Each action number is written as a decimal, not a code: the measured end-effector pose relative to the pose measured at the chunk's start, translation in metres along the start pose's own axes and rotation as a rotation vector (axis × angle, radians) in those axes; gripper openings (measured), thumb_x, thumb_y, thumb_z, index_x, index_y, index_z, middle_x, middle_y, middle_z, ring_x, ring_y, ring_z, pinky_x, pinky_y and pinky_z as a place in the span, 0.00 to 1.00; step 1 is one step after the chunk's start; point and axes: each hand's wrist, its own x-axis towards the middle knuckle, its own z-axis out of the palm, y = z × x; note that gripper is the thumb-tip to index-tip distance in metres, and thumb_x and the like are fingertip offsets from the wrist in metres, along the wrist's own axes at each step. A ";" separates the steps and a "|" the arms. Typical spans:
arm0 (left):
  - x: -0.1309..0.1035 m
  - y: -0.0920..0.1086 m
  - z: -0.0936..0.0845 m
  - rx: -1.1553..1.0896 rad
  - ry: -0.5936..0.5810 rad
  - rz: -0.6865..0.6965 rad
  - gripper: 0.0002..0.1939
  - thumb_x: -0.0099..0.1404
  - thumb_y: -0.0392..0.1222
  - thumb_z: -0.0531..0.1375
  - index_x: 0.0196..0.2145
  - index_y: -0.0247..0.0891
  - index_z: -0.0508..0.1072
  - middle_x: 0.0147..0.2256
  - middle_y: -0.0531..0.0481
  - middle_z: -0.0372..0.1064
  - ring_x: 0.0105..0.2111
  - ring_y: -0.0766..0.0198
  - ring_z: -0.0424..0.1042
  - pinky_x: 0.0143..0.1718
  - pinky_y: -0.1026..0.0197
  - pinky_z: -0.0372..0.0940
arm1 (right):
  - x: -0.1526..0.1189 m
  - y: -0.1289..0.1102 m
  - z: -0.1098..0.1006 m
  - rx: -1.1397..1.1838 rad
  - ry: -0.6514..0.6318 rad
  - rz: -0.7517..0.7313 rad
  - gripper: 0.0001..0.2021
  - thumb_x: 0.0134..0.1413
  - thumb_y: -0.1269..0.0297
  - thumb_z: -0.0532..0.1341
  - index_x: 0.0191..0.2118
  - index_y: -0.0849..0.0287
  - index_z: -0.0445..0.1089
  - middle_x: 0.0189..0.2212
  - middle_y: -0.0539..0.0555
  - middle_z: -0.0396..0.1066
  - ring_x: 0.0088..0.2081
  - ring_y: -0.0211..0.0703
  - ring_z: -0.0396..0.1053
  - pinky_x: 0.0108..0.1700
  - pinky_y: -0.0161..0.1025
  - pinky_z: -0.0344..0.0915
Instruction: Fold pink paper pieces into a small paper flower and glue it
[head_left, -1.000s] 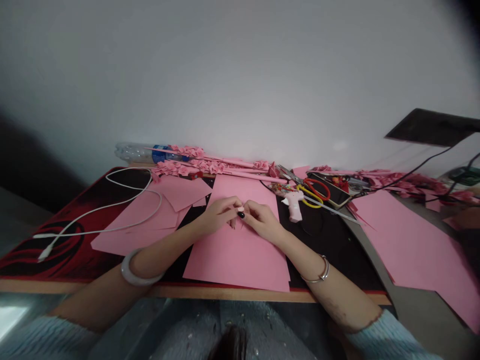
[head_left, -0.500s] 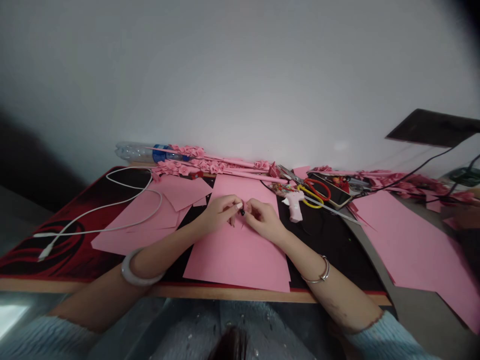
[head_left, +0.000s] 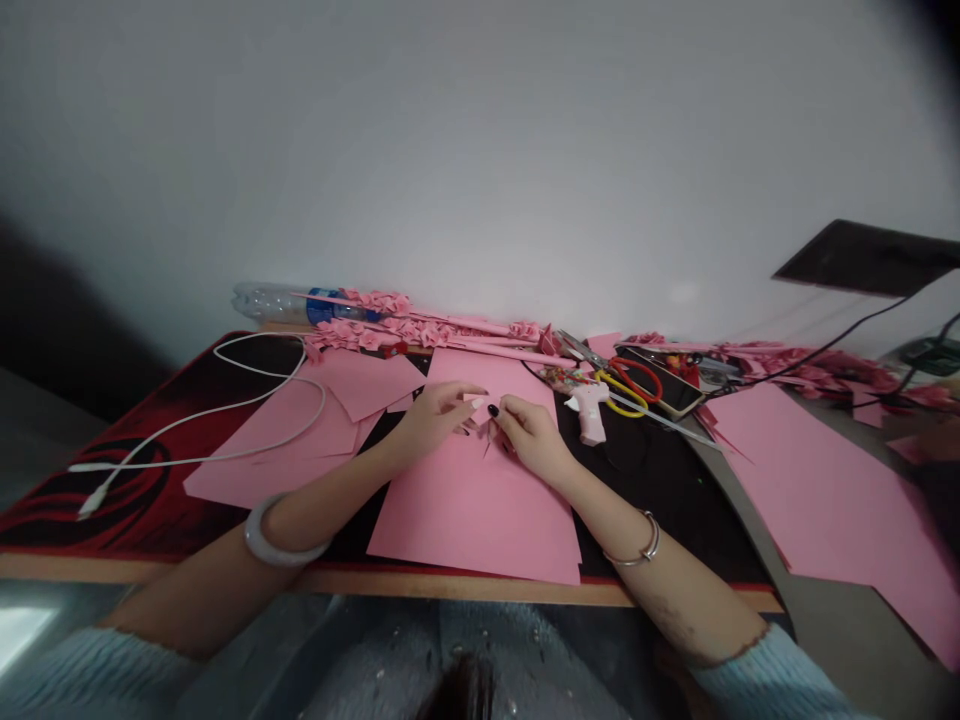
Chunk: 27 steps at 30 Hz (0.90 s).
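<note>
Above a large pink paper sheet (head_left: 472,520), both hands meet at a small piece of pink paper (head_left: 486,410). My left hand (head_left: 435,420) holds its left side between thumb and fingers, the lower fingers curled beneath. From the right, my right hand (head_left: 532,435) pinches the same piece, its dark thumbnail showing on top. The paper's exact folds are too small to make out. Just right of my right hand lies a pale pink glue gun (head_left: 589,410), touched by neither hand.
Scissors with red and yellow handles (head_left: 636,385) lie behind the glue gun. Pink paper flowers on stems (head_left: 420,332) and a plastic bottle (head_left: 274,302) line the wall. A white cable (head_left: 225,460) crosses paper sheets at left. More pink sheets (head_left: 832,490) lie at right.
My fingers have drawn slightly apart, and more of the small pink paper shows between them. My right thumb has shifted up a little.
</note>
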 end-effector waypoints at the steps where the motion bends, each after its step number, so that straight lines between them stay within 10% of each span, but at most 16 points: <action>1: 0.000 0.001 0.000 -0.005 -0.041 -0.019 0.17 0.57 0.51 0.56 0.38 0.34 0.69 0.34 0.46 0.70 0.29 0.65 0.72 0.31 0.63 0.66 | 0.000 0.000 0.000 0.003 -0.001 -0.002 0.16 0.59 0.60 0.49 0.23 0.60 0.61 0.16 0.46 0.59 0.18 0.32 0.55 0.24 0.30 0.53; 11: -0.002 0.003 0.001 -0.090 -0.012 -0.043 0.17 0.55 0.51 0.59 0.33 0.32 0.72 0.28 0.47 0.72 0.28 0.62 0.74 0.35 0.58 0.69 | 0.003 0.006 0.001 -0.113 0.195 -0.068 0.05 0.55 0.65 0.52 0.34 0.60 0.63 0.26 0.49 0.65 0.24 0.34 0.61 0.27 0.31 0.57; 27: -0.006 0.006 0.003 -0.111 0.013 -0.075 0.18 0.57 0.51 0.58 0.37 0.32 0.73 0.30 0.45 0.74 0.28 0.61 0.75 0.33 0.60 0.70 | 0.000 0.005 0.005 -0.221 0.248 -0.235 0.16 0.54 0.73 0.51 0.46 0.57 0.69 0.40 0.54 0.73 0.38 0.40 0.71 0.42 0.38 0.66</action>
